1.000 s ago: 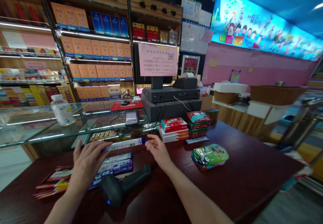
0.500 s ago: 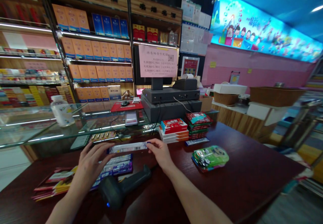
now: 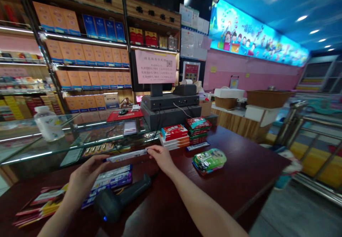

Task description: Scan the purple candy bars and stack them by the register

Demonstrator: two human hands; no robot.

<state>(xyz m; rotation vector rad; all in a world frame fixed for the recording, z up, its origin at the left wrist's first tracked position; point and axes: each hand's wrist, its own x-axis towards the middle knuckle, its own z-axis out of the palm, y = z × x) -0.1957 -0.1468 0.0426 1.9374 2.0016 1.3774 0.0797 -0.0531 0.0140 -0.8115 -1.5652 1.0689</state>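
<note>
A shop interior seen from behind a dark red-brown wooden tabletop (image 3: 248, 166). Tall wooden shelves of orange and blue cartons (image 3: 88, 55) fill the wall behind, and a glass display case (image 3: 53, 141) runs along the far edge of the tabletop on the left. A black cash register with a pink paper notice on its screen (image 3: 160, 87) stands at centre. In front of it sit two stacks of red and green flat packets (image 3: 187, 132), and a green plastic packet (image 3: 210, 158) lies well apart to the right.

Near the viewer, a dark grey handheld barcode scanner (image 3: 117, 199) lies on the tabletop, just beside a row of blue and purple flat packets (image 3: 110, 180).

The left hand (image 3: 84, 176) and right hand (image 3: 160, 157) hold a long, thin white and blue packet (image 3: 125, 155) between them, level, just above the tabletop; each grip is clamped on one end with the fingertips.

To handle this well, it seems best to keep the packet flat and steady, with fingers clear of any printed code.
</note>
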